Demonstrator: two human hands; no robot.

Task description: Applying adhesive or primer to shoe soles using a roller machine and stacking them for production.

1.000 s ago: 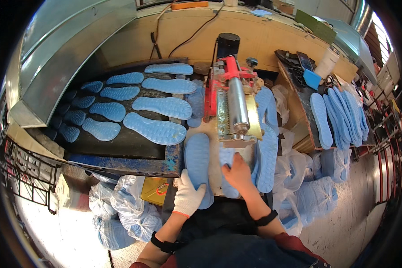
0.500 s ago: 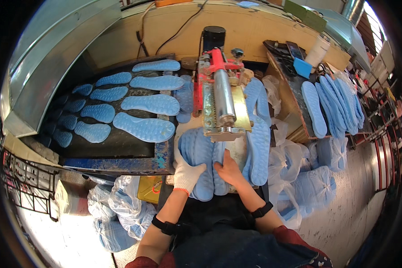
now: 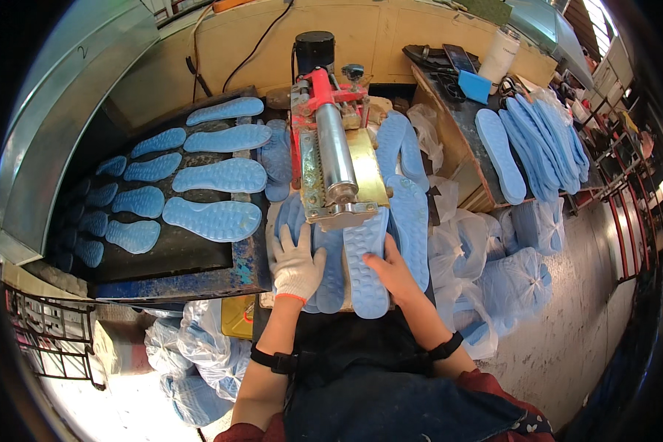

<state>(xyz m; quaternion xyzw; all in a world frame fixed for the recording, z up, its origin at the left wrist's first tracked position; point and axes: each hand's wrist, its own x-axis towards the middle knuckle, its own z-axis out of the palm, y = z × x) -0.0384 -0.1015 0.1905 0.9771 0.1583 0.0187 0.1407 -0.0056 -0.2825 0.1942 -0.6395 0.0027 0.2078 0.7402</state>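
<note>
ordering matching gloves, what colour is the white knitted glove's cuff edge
Orange cuff edge on the white knitted glove, best in the head view.

Blue insoles: matt, bumpy, foam-like. Roller: bare metal, smooth, glossy. Machine frame: glossy red-painted metal. Side plate: shiny brassy metal. Glove: matt knit cloth. Bags: thin clear plastic, shiny, crinkled. Hood: smooth sheet metal. Left worktop: chipped paint, rough.

A dark side table and its surroundings
On it, a pale bottle stands beside a blue container, a dark phone near both. A black cable crosses the tan panel. At lower left, a carton stands between a black rack and a yellow container.
</note>
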